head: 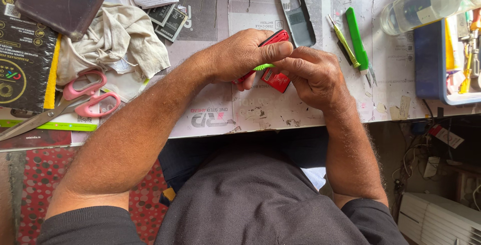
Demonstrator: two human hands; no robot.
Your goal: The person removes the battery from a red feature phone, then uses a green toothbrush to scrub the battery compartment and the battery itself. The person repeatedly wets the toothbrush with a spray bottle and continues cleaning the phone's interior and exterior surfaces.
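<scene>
My left hand [245, 54] grips a small red phone [276, 38], thumb pressed on its upper edge. My right hand [313, 74] closes around a thin green tool [264, 66] whose tip lies against the phone's side. A red flat piece [275, 80], perhaps a battery or cover, shows under the hands on the paper-covered worktable [210, 109]. Most of the phone is hidden by my fingers.
Pink-handled scissors [75, 99] and a crumpled white cloth [112, 39] lie at the left. A black phone back cover [297, 17], green tweezers and a cutter [356, 39] lie behind the hands. A clear bottle [426, 2] and blue tray [436, 59] stand at the right; batteries [170, 22] behind.
</scene>
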